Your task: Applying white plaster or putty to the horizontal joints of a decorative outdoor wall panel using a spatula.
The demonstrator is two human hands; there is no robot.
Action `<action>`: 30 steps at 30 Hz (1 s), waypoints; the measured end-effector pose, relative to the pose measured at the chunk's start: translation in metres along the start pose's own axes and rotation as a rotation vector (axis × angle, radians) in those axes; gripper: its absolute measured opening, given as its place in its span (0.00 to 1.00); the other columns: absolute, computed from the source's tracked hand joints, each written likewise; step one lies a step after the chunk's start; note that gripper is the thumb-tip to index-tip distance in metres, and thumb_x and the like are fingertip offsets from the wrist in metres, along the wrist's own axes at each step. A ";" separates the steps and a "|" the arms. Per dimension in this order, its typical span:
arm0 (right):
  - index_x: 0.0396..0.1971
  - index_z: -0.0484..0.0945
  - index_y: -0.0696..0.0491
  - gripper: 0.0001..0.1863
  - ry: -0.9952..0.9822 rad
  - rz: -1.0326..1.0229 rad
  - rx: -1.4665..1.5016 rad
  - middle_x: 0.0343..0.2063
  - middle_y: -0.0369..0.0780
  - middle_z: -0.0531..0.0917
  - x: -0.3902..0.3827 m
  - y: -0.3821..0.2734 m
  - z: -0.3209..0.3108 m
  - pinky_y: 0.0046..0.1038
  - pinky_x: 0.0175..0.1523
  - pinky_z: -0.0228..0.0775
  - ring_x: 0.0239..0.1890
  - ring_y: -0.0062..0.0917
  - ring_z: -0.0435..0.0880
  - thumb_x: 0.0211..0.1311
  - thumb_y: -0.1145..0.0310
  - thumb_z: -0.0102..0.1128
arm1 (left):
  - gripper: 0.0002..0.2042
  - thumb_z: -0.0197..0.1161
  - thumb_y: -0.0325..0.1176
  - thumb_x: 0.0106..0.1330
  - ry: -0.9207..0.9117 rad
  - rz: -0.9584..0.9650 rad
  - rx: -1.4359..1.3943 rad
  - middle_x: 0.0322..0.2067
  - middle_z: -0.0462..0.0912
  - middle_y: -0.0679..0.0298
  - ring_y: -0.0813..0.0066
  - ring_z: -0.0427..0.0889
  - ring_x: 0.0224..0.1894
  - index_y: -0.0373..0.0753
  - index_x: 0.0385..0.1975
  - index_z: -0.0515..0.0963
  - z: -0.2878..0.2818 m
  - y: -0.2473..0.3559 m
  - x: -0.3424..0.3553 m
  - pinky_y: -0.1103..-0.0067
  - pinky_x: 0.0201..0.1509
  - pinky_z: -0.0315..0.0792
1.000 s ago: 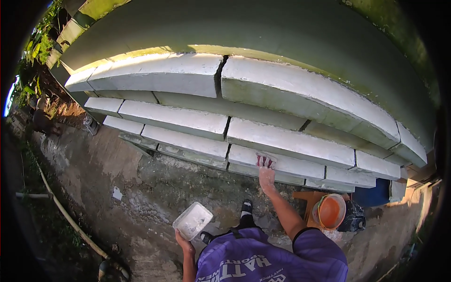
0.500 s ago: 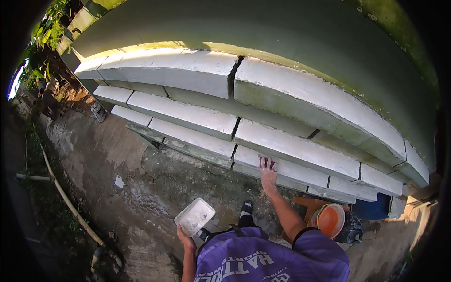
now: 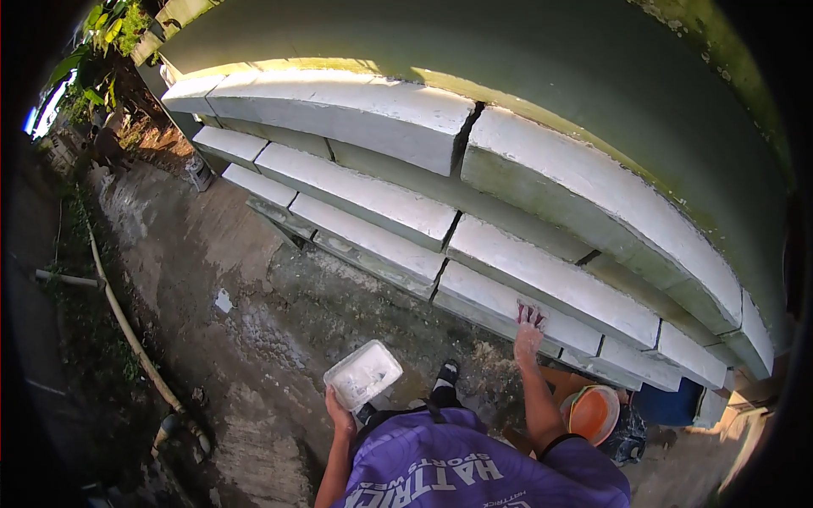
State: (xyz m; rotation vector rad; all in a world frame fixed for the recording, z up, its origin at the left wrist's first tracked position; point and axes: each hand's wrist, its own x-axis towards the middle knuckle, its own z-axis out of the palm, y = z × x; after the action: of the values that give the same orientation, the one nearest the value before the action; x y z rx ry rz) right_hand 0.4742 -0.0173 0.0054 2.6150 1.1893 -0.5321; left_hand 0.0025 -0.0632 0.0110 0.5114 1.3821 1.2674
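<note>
- Head view: your left hand [image 3: 340, 413] is closed around the near edge of a white tray [image 3: 363, 374], holding it low in front of you, above the rough concrete floor [image 3: 246, 313].
- Your right hand [image 3: 528, 337] reaches forward and presses against the face of a white block [image 3: 508, 306] in the lowest row of the block wall [image 3: 542, 186]; something reddish shows at your fingertips, too small to make out, so you cannot tell whether that hand grips it or lies open.
- An orange bucket [image 3: 592, 412] stands on the floor just right of your right forearm, with a blue container [image 3: 669, 404] beyond it.
- A thin pipe [image 3: 127, 326] runs along the floor well to your left.
</note>
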 end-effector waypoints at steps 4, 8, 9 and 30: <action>0.63 0.61 0.46 0.29 0.676 -0.171 -0.153 0.60 0.48 0.68 -0.022 0.011 0.053 0.42 0.47 0.77 0.56 0.49 0.72 0.59 0.73 0.47 | 0.26 0.40 0.50 0.73 0.024 0.004 -0.061 0.56 0.71 0.60 0.68 0.72 0.58 0.35 0.60 0.64 0.003 -0.001 0.001 0.71 0.63 0.63; 0.63 0.63 0.48 0.27 0.399 -0.301 -0.089 0.61 0.43 0.69 -0.045 -0.011 0.047 0.38 0.54 0.73 0.59 0.47 0.70 0.60 0.73 0.46 | 0.25 0.43 0.50 0.72 -0.046 -0.018 -0.198 0.50 0.75 0.60 0.69 0.76 0.51 0.33 0.56 0.68 -0.004 -0.008 0.004 0.73 0.58 0.68; 0.62 0.63 0.48 0.27 0.492 -0.334 0.015 0.60 0.42 0.70 -0.037 -0.011 0.044 0.37 0.55 0.73 0.59 0.46 0.71 0.60 0.73 0.46 | 0.25 0.43 0.50 0.72 -0.057 -0.032 -0.193 0.49 0.75 0.60 0.69 0.77 0.50 0.33 0.55 0.68 -0.007 -0.011 0.007 0.73 0.58 0.69; 0.48 0.76 0.50 0.16 0.386 -0.247 0.057 0.42 0.44 0.81 -0.004 -0.066 0.000 0.38 0.39 0.77 0.36 0.37 0.84 0.61 0.71 0.46 | 0.28 0.41 0.53 0.71 -0.054 -0.100 -0.220 0.57 0.70 0.59 0.64 0.70 0.59 0.37 0.60 0.64 -0.027 0.029 -0.015 0.69 0.64 0.61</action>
State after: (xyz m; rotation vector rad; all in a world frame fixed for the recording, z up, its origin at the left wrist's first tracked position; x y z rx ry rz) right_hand 0.4220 0.0232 0.0039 2.7147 1.6474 -0.0987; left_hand -0.0282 -0.0772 0.0373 0.3181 1.1916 1.2957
